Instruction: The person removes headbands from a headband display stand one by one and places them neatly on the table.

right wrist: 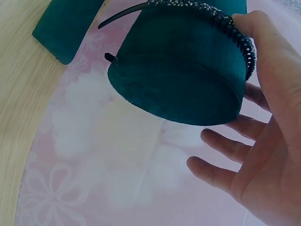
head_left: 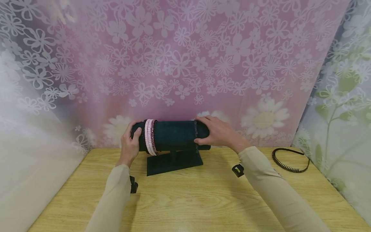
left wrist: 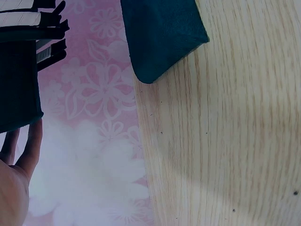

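Note:
A dark green velvet headband display stand (head_left: 175, 135) has a horizontal roll on a flat base. My left hand (head_left: 129, 143) grips the roll's left end, thumb in front, beside several pink, glittery and black headbands (head_left: 149, 137) grouped there. At the right end, my right hand (head_left: 217, 130) holds a sparkly dark headband (head_left: 196, 130) that arches over the roll, its thumb and fingertips on the band. In the right wrist view, the thumb lies on the band's rhinestones (right wrist: 188, 4) while the other fingers spread by the roll's round end (right wrist: 174, 92).
A black toothed headband (head_left: 290, 169) lies on the wooden table (head_left: 185, 199) at the right. Behind stands a pink flowered curtain (head_left: 179, 64), with pale curtains on both sides. Small black devices sit at both wrists, one (head_left: 238, 170) by the right sleeve.

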The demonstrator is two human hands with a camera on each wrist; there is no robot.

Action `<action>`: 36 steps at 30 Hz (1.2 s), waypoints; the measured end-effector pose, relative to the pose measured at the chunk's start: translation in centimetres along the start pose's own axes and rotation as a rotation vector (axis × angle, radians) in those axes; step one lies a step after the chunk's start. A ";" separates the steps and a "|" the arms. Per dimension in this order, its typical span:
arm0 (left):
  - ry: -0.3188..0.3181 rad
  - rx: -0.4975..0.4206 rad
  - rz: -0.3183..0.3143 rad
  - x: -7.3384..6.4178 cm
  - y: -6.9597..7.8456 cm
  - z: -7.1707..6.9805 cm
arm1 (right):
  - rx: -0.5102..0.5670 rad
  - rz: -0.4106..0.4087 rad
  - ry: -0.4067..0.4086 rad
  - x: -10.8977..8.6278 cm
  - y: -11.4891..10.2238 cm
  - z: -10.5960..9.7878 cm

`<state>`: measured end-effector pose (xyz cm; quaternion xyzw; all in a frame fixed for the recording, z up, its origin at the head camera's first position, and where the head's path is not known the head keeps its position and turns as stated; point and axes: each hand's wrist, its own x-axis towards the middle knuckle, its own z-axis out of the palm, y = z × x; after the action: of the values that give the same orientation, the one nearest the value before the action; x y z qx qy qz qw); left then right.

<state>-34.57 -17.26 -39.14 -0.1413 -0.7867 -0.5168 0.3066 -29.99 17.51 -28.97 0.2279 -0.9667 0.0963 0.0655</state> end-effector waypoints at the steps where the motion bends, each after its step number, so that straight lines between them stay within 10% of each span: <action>1: 0.000 -0.003 0.000 0.0 0.0 0.0 | -0.001 0.002 0.001 0.0 0.1 0.0; 36: 0.006 0.000 0.001 0.0 0.0 0.0 | 0.044 -0.017 0.008 -1.0 1.8 -0.2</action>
<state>-34.60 -17.25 -39.15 -0.1404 -0.7858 -0.5169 0.3093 -29.93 19.61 -29.24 0.2370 -0.9621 0.1180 0.0650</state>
